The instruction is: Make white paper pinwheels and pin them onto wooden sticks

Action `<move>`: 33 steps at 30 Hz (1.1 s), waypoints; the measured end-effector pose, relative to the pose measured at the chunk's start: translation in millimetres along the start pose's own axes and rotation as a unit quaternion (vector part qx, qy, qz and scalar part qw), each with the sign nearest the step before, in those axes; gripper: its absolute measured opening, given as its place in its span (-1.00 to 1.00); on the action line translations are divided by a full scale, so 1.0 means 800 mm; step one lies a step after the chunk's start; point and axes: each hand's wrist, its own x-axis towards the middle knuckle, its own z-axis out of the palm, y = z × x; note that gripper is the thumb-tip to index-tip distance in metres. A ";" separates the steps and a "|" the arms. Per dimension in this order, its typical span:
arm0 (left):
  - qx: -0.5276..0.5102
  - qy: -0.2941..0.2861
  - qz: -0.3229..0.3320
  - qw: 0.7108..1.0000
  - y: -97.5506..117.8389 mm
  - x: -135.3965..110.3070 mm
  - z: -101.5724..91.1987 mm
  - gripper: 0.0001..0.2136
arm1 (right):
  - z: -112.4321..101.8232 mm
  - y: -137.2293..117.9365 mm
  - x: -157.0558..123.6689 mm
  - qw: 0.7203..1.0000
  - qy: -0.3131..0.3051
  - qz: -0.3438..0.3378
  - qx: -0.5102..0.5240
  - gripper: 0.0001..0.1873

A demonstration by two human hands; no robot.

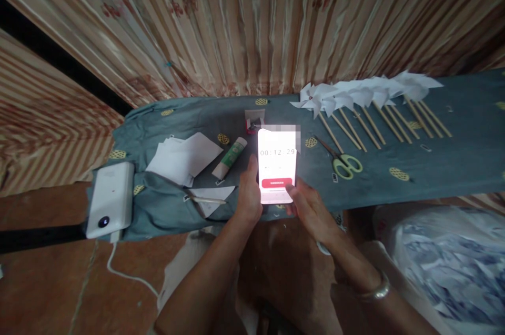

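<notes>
A smartphone (278, 166) with a bright screen reading 00:12:29 is held upright over the table's front edge. My left hand (249, 190) grips its left side, thumb along the edge. At the lower right corner, my right hand (310, 206) is closed about the phone, with a digit at the red on-screen button. Behind the phone is a small open box (254, 119), its contents too dark to make out. Left of the phone lie a green and white glue stick (230, 159), a stack of white paper (183, 159) and a pencil (207, 200) on a paper piece.
Several white paper pinwheels (357, 95) on wooden sticks lie along the back right. Green-handled scissors (347, 165) rest before them. A white power bank (110, 198) with a cable sits at the left end. A filled plastic bag (445, 266) stands at lower right.
</notes>
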 end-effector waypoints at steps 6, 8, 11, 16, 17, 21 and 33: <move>0.023 -0.013 0.001 1.000 -0.002 0.001 -0.003 -0.48 | 0.000 0.002 0.000 1.000 -0.002 0.001 0.006 -0.60; 0.022 -0.008 0.002 1.000 -0.002 0.001 -0.003 -0.49 | -0.001 0.002 0.000 1.000 -0.003 0.001 0.007 -0.62; 0.020 -0.001 0.005 1.000 -0.001 0.000 -0.002 -0.50 | -0.001 0.002 -0.001 1.000 -0.003 -0.001 0.004 -0.61; 0.028 0.001 0.009 1.000 -0.001 0.000 -0.003 -0.53 | -0.002 0.003 0.000 1.000 -0.009 -0.007 0.007 -0.59; 0.030 0.001 0.007 1.000 -0.001 0.000 -0.003 -0.54 | -0.002 0.003 0.000 1.000 -0.008 -0.007 0.008 -0.59; 0.032 0.004 0.000 0.999 0.000 -0.001 -0.002 -0.52 | -0.002 0.002 0.000 1.000 -0.003 -0.003 0.008 -0.58; 0.024 -0.003 0.010 1.000 -0.002 0.000 -0.003 -0.47 | -0.003 0.004 -0.001 1.000 -0.012 0.000 0.014 -0.60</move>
